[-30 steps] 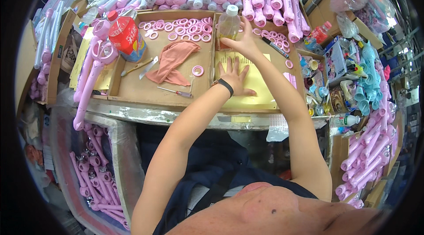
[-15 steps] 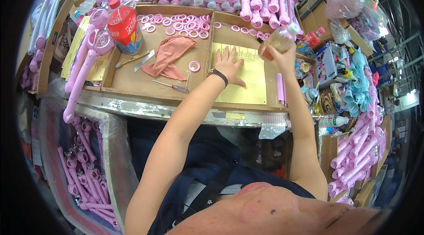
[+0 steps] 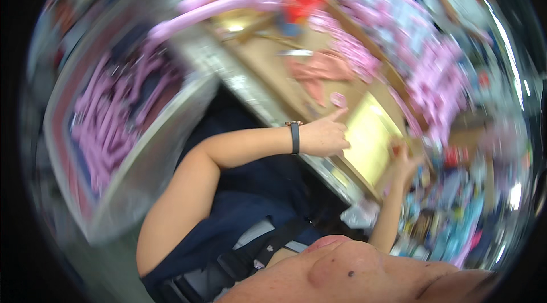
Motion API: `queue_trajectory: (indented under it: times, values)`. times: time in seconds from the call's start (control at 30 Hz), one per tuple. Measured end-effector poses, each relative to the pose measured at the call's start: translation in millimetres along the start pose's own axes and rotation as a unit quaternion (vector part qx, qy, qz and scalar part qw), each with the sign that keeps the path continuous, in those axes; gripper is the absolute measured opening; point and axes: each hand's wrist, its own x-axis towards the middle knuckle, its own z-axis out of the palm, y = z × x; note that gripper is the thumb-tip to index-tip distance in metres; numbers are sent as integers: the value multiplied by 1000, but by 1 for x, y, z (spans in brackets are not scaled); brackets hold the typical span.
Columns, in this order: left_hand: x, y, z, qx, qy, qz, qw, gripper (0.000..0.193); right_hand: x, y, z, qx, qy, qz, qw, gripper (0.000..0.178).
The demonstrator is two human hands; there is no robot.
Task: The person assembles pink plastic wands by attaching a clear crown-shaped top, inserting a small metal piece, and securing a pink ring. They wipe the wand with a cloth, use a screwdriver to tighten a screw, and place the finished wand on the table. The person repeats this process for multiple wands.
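Note:
The view is smeared by motion. My left hand, with a dark band at the wrist, hovers by the near edge of the cardboard tray. Its index finger stretches toward a single pink ring, and nothing shows in its fingers. Beside that hand lies a yellow sheet of paper with print on it. My right hand is at the sheet's far right side. A blurred reddish-brown patch shows at its fingertips; I cannot make out whether it is held. A salmon cloth lies crumpled in the tray.
Many pink rings lie along the tray's back. A red-labelled bottle and pink wands stand at its left. A lined bin holds more pink wands on the left. Cluttered small items crowd the right.
The head view has swung left and tilted. My left hand has lifted off the yellow sheet and drawn back to the tray's near edge. The bottle in my right hand no longer shows clearly.

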Motion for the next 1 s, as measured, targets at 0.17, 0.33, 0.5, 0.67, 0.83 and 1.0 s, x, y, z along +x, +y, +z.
queue_trajectory:
  times: [0.17,0.33,0.5,0.67,0.83,1.0]
  values:
    - [-212,-10,-53,7,183,-160,970,23,7,0,-13,-164,-57,-26,984,65]
    - [-438,25,-78,-129,313,-589,733,22,10,11,-10,-271,-135,24,953,56]
    - [-625,15,-29,-145,185,-772,591,32,-9,13,8,-298,-145,69,941,44]
    - [-691,-79,74,-184,-32,-780,597,42,-24,2,-7,-270,-140,113,946,32]
    - [-696,-164,132,-90,-60,-820,562,50,-48,-48,-50,-377,-40,-57,924,26]
    - [-679,-187,148,-88,-137,-866,474,50,-71,-126,-33,-470,17,-92,878,23]
